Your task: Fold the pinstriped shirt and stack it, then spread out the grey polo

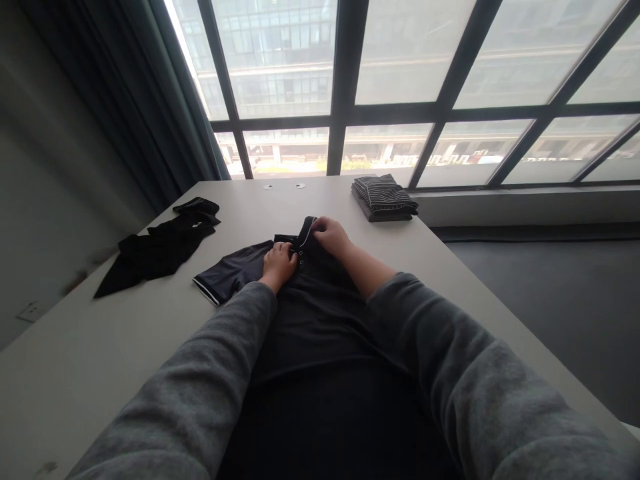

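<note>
A dark polo shirt (320, 313) lies spread on the white table, its collar toward the window. White trim edges the collar and the sleeve on the left, and small buttons run below the neck. With fingers pinched, my right hand (331, 236) holds the right side of the collar, which stands up a little. My left hand (279, 263) rests at the neck opening beside the buttons, its fingers curled onto the collar's left part. My forearms cover the right sleeve and part of the shirt's body.
On the white table (150, 340), a crumpled black garment (160, 247) lies at the left. A stack of folded clothes (384, 199), striped on top, sits at the far right corner. Two round cable covers are near the back edge, below the window. A dark curtain hangs at the left.
</note>
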The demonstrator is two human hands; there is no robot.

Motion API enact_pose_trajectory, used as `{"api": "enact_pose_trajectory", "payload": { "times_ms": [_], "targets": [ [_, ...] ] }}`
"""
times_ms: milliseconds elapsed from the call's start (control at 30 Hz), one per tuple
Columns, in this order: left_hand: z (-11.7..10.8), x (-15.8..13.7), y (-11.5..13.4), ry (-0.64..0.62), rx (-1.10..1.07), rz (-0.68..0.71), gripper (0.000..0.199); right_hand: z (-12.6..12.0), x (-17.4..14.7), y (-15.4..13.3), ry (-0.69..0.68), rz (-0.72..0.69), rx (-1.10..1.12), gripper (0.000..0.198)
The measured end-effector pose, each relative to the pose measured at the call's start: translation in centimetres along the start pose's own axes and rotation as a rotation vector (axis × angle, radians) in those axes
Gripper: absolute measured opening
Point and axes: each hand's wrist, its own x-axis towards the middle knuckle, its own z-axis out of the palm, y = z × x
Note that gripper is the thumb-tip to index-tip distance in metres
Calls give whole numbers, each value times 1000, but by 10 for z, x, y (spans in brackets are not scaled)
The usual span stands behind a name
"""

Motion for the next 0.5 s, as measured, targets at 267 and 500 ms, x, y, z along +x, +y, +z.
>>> {"api": "enact_pose_trajectory", "payload": {
  "times_ms": [267, 500],
  "targets": [
    [-99, -90, 17, 98, -353, 460, 68, -28, -137, -49, -325, -566, -320, 26],
    [-148, -151, 40, -269, -125, 747, 18, -34, -225, -32, -334, -602, -288, 34]
  ]
}}
